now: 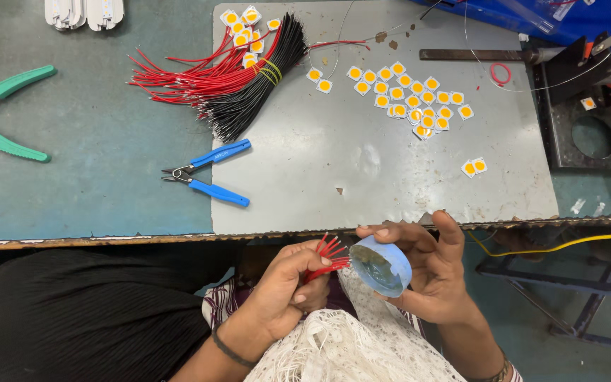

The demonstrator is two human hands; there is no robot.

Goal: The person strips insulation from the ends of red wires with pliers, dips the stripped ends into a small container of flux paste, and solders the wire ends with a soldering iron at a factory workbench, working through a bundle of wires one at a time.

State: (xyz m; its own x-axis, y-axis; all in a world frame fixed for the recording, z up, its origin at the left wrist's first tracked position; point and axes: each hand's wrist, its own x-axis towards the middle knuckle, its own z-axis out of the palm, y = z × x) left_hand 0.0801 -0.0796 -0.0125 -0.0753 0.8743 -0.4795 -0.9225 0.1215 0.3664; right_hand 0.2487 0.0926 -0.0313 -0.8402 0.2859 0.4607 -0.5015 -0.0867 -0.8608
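Teal-painted and worn, the counter (93, 177) carries a pale grey metal sheet (362, 170) across its middle. At about eleven o'clock on that sheet lies a bundle of red and black wires (238, 81) bound with a yellow band, and toward one o'clock a scatter of small square chips with yellow centres (411, 99), with two more apart at three o'clock. Blue-handled snips (210, 173) rest at the sheet's left edge, green-handled pliers (8, 113) far out at nine o'clock, and a dark metal fixture (588, 120) with a round hole at two o'clock.

Below the counter's near edge, at six o'clock, the left hand (288, 290) is clenched around a small bunch of short red wires (328, 258), their tips fanned toward the right. The right hand (429, 272) grasps a small round blue tub (382, 265), tilted so its mouth faces the wire tips, which sit just beside the rim; whether they touch the greyish contents cannot be told.

As a judgement, the work looks early: only this one bunch is at the tub, while most wires remain bundled and the chips lie loose with no wires on them.
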